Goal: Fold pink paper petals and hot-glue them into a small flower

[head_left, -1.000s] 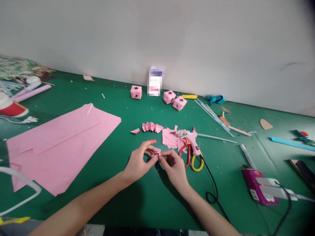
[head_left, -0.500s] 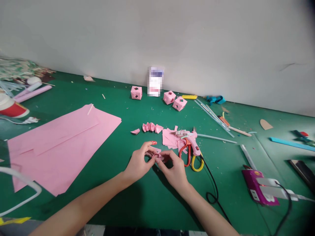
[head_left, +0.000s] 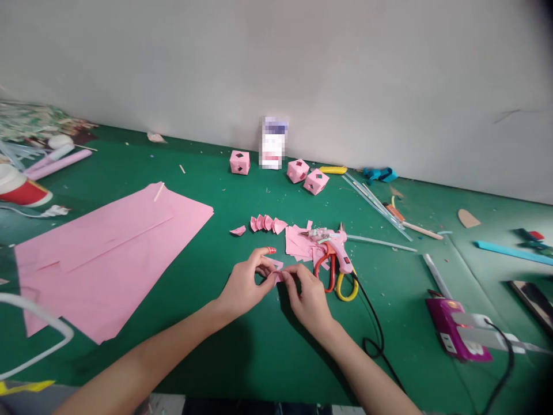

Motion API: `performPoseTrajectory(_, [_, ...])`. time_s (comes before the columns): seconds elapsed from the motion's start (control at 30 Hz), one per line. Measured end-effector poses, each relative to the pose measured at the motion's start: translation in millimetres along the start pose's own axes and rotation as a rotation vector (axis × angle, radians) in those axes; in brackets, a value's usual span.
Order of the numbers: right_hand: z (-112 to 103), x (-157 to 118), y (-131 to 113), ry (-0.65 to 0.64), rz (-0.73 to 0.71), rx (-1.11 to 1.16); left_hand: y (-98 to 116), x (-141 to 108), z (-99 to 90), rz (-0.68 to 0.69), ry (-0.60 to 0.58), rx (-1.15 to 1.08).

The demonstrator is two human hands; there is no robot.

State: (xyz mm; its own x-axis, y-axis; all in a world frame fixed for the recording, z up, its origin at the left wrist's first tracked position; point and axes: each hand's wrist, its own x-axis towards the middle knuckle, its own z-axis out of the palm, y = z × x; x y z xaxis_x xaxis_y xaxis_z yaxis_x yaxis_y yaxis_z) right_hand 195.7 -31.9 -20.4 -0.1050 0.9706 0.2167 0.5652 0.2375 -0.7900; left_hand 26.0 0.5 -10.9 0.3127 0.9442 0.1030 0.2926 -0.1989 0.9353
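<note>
Between my fingertips is a small pink paper piece. My left hand pinches its left side, and my right hand pinches its right side. Just beyond them, several folded pink pieces stand in a row, with a single one to their left. To the right lie flat pink paper pieces, partly under a pink glue gun and scissors with red and yellow handles. Three pink paper boxes with diamond-shaped holes sit near the wall.
Large pink sheets cover the left of the green table. A purple power strip with plugs lies at the right. Clear sticks lie at the back right; a red and white cup is far left.
My right fingertips have shifted slightly right along the small pink piece, showing more of it between the hands. My left hand has barely moved.
</note>
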Motion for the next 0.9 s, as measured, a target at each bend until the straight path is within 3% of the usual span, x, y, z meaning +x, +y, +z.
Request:
performPoseTrajectory(0.27, [-0.7, 0.3, -0.5, -0.027, 0.032, 0.039, 0.1, 0.4, -1.6, -0.036, -0.048, -0.019])
performPoseTrajectory(0.73, [-2.5, -1.6, -6.4, -0.075, 0.006, -0.174, -3.3, -1.7, -0.9, 0.018, -0.073, 0.023])
performPoseTrajectory(0.9, [1.4, -2.9, -5.2, -0.045, 0.116, 0.015, -3.0, -2.2, 0.8, 0.013, -0.017, 0.003])
